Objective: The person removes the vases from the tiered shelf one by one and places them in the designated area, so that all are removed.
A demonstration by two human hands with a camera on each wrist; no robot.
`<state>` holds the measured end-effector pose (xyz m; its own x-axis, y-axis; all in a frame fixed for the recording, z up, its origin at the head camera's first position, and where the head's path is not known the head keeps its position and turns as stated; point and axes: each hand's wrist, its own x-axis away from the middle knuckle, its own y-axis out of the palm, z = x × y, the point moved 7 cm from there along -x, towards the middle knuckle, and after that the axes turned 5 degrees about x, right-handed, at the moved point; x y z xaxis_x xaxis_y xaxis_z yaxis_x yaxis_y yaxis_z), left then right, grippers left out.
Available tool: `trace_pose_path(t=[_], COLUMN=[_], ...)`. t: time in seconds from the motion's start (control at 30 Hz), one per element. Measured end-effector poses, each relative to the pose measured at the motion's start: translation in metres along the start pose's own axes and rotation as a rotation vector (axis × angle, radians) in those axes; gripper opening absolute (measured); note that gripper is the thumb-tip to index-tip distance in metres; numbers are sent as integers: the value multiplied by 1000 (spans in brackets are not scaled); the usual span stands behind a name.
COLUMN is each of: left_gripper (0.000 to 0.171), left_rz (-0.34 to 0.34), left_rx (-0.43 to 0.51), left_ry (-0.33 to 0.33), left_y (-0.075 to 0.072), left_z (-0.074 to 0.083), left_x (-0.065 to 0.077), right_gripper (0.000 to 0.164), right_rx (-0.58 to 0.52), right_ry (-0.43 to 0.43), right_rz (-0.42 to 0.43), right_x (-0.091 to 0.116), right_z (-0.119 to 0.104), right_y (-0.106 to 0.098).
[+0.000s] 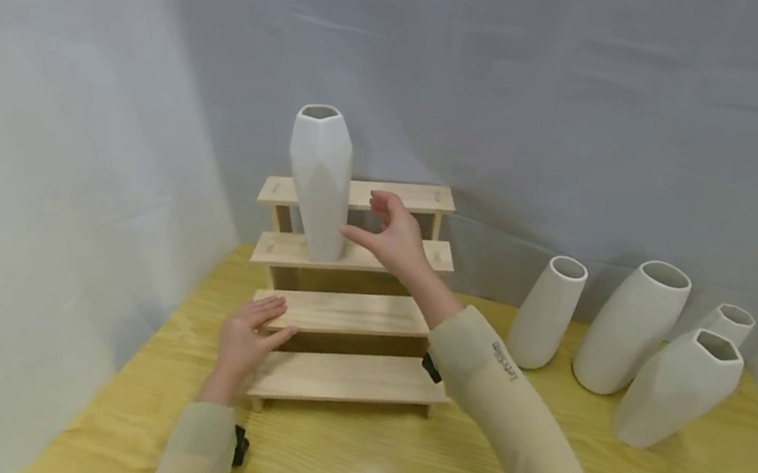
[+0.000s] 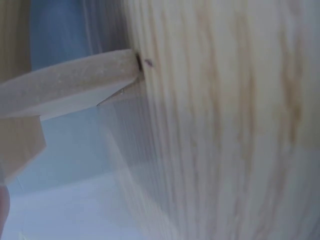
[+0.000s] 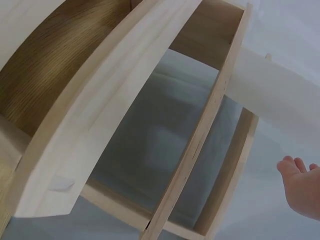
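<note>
A tall faceted white vase [image 1: 319, 175] stands upright on the second-highest step of a wooden tiered stand [image 1: 350, 312], toward its left side. My right hand [image 1: 397, 240] is just right of the vase, fingers loosely bent and thumb tip close to its lower side. In the right wrist view, a gap shows between that hand [image 3: 305, 192] and the pale vase [image 3: 275, 95]. My left hand [image 1: 247, 336] rests at the left end of the second-lowest step, fingers extended. The left wrist view is mostly close wood grain [image 2: 225, 120], with only a bit of finger at the left edge.
Several more white vases stand on the right of the yellowish wooden table [image 1: 322, 472]: a slim round one [image 1: 546, 317], a larger round one [image 1: 629, 331], a faceted one [image 1: 679, 391] and another partly hidden. A grey cloth [image 1: 527, 85] hangs behind the stand.
</note>
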<state>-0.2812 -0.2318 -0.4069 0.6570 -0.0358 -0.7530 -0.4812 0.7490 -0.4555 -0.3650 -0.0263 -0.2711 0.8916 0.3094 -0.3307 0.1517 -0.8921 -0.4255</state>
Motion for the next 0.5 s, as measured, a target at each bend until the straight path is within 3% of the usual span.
trace_pose_path(t=[0.5], left_gripper=[40], left_rz=[8], left_rx=[1], left_ry=[-5], left_y=[4], left_z=[7], left_x=[1], right_gripper=[75], right_rx=[-17], right_ry=[24], right_rz=[22], right_x=[-29], right_z=[1], right_y=[17])
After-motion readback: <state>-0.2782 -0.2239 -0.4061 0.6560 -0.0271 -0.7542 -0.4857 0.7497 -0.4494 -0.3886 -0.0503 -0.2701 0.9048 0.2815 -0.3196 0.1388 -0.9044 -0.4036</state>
